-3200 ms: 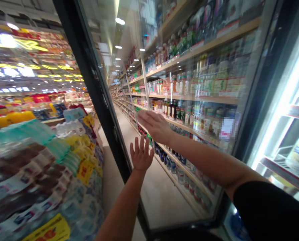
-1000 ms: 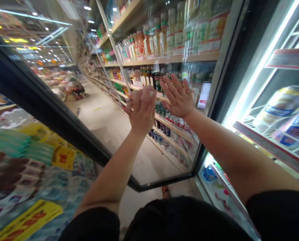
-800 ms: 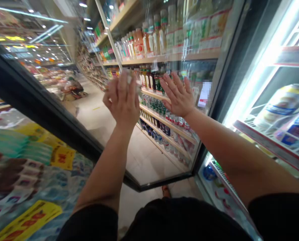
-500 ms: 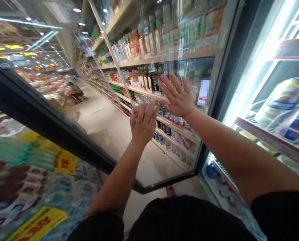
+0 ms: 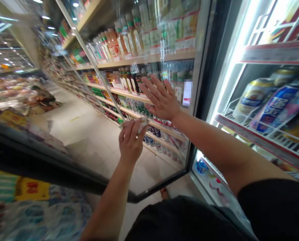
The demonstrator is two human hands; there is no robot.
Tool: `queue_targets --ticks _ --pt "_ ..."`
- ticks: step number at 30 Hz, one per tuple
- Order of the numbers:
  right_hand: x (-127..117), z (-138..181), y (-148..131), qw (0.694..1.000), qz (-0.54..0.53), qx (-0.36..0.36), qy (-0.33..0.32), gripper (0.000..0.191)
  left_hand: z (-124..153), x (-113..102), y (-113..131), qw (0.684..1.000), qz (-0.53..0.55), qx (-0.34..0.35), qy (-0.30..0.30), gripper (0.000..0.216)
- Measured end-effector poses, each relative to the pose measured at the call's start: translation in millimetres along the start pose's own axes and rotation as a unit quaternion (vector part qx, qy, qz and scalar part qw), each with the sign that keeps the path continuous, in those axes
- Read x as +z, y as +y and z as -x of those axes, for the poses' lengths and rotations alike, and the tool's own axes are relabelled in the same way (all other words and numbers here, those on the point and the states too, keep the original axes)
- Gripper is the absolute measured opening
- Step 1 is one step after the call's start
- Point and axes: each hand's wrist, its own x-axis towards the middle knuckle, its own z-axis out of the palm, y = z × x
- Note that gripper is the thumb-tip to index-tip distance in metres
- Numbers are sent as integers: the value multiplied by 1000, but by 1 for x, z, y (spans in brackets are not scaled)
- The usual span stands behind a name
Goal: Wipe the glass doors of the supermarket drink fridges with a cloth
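An open cooler door with a clear glass pane (image 5: 149,174) and a black frame (image 5: 162,184) stands in front of me. My left hand (image 5: 130,144) is closed around a crumpled pale cloth or tissue (image 5: 142,124) and holds it at the glass. Part of the cloth is hidden under the fingers. Higher and to the right, my right hand (image 5: 163,102) lies flat at the pane, fingers spread, with nothing in it. A small white sticker (image 5: 187,94) is on the glass to the right of that hand.
Lit cooler shelves (image 5: 262,140) on the right carry drink cans (image 5: 252,97) and packs. Beyond the glass, long shelves of bottles (image 5: 129,36) line an aisle with a pale floor (image 5: 76,130). Wrapped bottle packs (image 5: 39,214) with a yellow price sign (image 5: 32,188) stand at the lower left.
My left hand has moved down the glass with the cloth. The right hand keeps its place on the pane. The view has turned right, bringing more of the cooler shelves in.
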Motion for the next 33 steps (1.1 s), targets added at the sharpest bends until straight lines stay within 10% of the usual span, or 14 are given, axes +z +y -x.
queue_targets --ticks 8,14,21,27,33 --pt "6 1 -1 999 -11 -2 32 65 -27 -24 -20 975 -29 -180 128 44" --pt "6 3 0 999 2 -13 47 68 -8 -9 1 995 -38 -97 12 51" --pt "7 3 1 998 6 -16 57 68 -82 -41 -23 968 -101 -176 149 54" --pt "8 3 2 998 1 -16 54 66 -113 -40 -16 999 -48 -11 5 45" --pt "8 3 2 998 3 -17 57 66 -118 -53 -37 975 -60 -158 146 53"
